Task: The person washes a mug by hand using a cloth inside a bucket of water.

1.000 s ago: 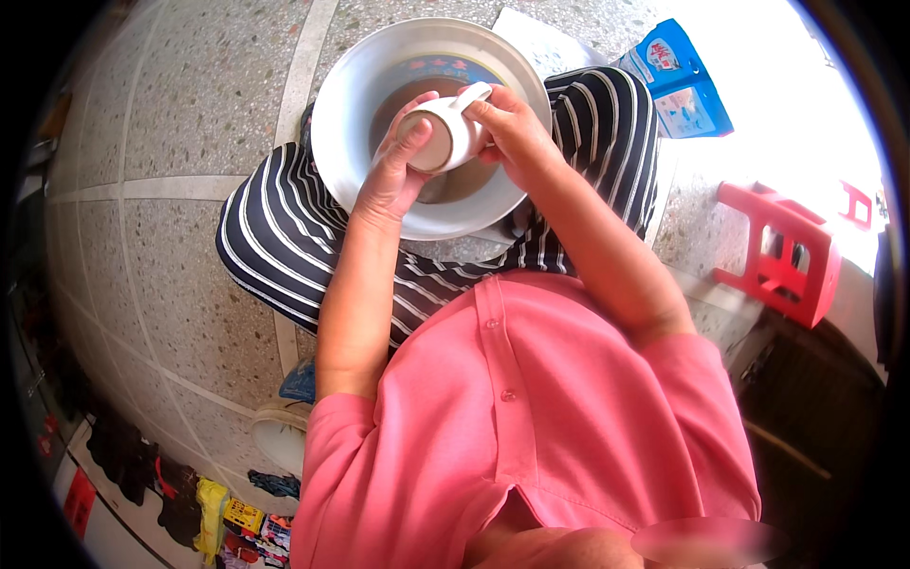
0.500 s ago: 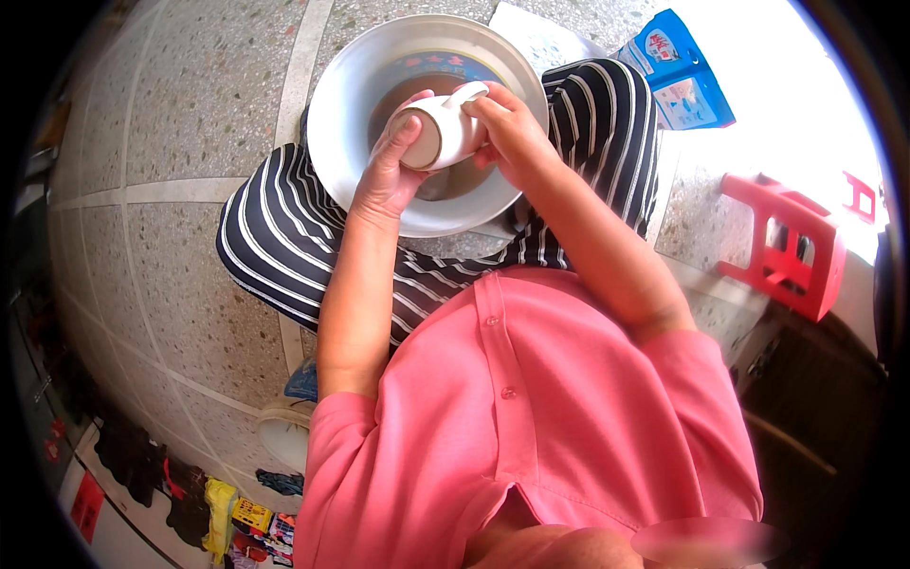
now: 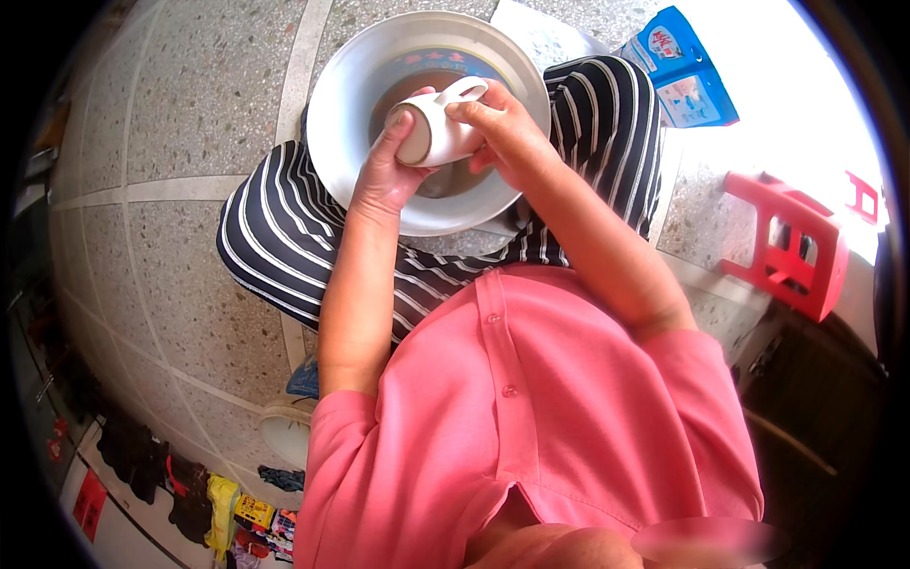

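Note:
A white mug (image 3: 447, 131) lies tilted on its side between my hands, its base turned toward my left and its handle on the upper side. My left hand (image 3: 386, 163) cups the base end, with the thumb pressed on the bottom. Around the mouth end, my right hand (image 3: 512, 133) grips the mug, its thumb near the handle; some fingers are hidden behind it. Below the mug stands a large white basin (image 3: 334, 142), set between my knees, holding murky brownish water (image 3: 445, 180).
A blue pouch (image 3: 678, 71) stands on the floor beyond my right knee. Farther right is a red plastic stool (image 3: 806, 251) lying on its side. By my left elbow sits a round pale container (image 3: 284, 434). Colourful packages (image 3: 251, 512) lie at the lower left.
The mug has turned slightly between my hands. My right thumb has shifted from the handle onto the mug's side, and the handle now shows more fully.

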Motion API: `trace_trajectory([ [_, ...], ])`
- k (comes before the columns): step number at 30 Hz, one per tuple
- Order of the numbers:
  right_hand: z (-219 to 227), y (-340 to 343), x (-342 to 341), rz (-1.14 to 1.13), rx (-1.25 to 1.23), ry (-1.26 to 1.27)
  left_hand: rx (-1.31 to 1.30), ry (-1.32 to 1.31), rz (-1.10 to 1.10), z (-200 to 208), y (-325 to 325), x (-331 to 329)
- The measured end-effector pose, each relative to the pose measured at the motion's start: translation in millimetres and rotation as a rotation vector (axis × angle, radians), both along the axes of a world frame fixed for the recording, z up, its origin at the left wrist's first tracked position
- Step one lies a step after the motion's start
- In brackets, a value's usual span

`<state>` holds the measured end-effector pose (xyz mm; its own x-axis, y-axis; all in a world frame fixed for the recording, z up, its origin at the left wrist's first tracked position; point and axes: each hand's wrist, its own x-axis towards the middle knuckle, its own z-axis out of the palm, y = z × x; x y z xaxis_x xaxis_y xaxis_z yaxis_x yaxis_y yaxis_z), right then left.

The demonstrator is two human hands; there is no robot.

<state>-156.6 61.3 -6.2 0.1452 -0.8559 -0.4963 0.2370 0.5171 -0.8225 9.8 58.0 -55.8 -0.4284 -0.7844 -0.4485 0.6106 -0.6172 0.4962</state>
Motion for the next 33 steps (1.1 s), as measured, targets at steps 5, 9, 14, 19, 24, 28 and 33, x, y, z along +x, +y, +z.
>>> trace_trajectory([
  [5, -7, -3, -8, -0.04, 0.062, 0.051, -0.242, -0.093, -0.06, -7, -1, 1],
  [9, -6, 4, -8, -0.045, 0.009, -0.189, -0.122, 0.008, 0.006, 4, 0, -3],
  [14, 8, 1, -4, 0.012, 0.0, -0.141, 0.002, 0.101, 0.032, 8, 0, -1],
  [19, -3, -2, -17, 0.1, 0.065, -0.033, -0.227, -0.084, -0.091, 5, -2, 4],
  [24, -6, 4, -12, 0.033, -0.01, -0.063, -0.217, -0.092, -0.071, 18, -1, -1],
  [28, -2, 7, -1, -0.032, -0.034, -0.079, -0.301, -0.212, 0.002, 23, -3, -3],
  [33, -5, 1, -6, 0.013, -0.032, -0.184, -0.496, -0.318, 0.005, 19, -1, -6],
])
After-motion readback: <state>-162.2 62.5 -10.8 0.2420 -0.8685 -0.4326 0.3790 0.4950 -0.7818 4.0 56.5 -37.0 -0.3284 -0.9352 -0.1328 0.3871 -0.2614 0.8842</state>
